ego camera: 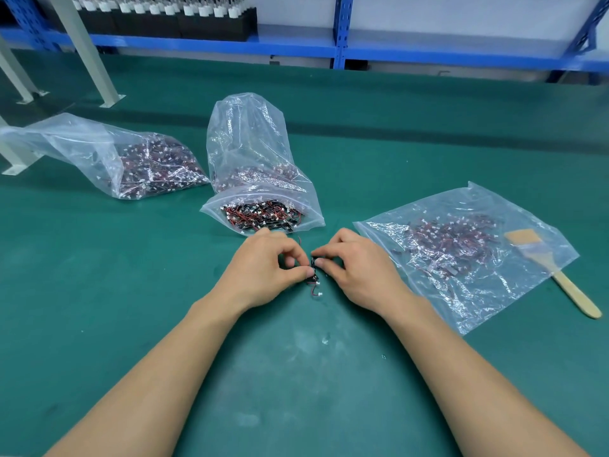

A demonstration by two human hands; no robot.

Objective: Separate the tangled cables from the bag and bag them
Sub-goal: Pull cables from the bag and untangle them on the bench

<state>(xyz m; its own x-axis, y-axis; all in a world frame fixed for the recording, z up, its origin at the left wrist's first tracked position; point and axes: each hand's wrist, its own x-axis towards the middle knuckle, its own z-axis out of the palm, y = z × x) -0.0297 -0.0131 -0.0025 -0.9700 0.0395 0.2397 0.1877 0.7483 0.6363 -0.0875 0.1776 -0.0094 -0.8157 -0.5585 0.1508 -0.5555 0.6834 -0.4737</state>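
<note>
Head view: both hands meet low-centre on the green-matted desk. I see the left hand with thumb and forefinger curled, pinching a small clump of red-and-black cables. The right hand pinches the same clump from the other side. The clump sits between the two sets of fingertips, and white connector ends stick out below them toward me. I can't tell whether it touches the desk.

Just beyond the hands is a clear plastic bag at centre, slumped, its open mouth toward the hands and packed with the same kind of cables. Its near edge is just beside the left hand's knuckles; contact unclear.

A second clear plastic bag on the left lies on its side, well apart, also holding cables. A flat clear plastic bag on the right lies near the right hand with a thinner layer of cables inside.

A wooden-handled brush lies at that bag's far right corner, head under the plastic, handle out on the desk. A blue metal shelf rack runs behind the desk.
</note>
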